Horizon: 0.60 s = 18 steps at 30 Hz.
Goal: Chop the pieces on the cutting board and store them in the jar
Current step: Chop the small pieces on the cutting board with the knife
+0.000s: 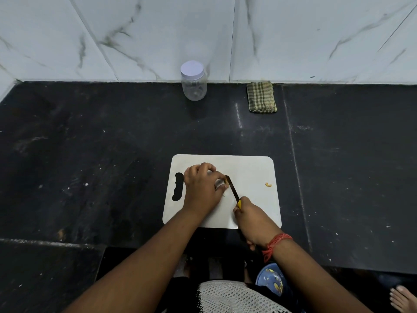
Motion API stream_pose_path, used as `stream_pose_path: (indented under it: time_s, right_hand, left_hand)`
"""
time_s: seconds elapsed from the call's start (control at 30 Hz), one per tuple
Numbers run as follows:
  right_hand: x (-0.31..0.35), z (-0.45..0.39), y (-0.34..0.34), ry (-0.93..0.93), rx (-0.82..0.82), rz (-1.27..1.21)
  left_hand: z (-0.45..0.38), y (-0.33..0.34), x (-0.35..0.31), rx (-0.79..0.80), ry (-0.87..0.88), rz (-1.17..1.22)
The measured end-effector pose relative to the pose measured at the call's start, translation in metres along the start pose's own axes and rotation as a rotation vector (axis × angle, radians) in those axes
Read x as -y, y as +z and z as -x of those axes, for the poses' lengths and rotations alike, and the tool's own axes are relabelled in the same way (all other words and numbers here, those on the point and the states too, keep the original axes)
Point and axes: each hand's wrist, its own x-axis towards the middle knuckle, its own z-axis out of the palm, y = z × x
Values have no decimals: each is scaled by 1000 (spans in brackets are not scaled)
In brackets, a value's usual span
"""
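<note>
Right hand [255,222] grips knife [233,190], blade pointing up-left | left hand [202,188] pinches piece [226,182] on cutting board [252,168]

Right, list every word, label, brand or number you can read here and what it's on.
None can be read.
Jar: clear sides and plain lid, no label showing.
Cutting board: blank.
Knife: no marking visible.
Checked cloth: pattern only.

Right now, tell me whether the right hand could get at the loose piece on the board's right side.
Probably yes. The loose piece lies on bare cutting board, nothing between it and the right hand, though that hand grips the knife.
</note>
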Motion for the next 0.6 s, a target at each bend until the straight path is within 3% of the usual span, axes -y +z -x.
stream_pose_path:
  time_s: [0.23, 0.6]
  right_hand:
    - [-3, -9, 8, -58, -17, 225]
    - [-14, 3, 14, -48, -16, 334]
  left_hand:
    - [-1, 0, 0, -6, 7, 9]
    - [2, 2, -4, -15, -31, -21]
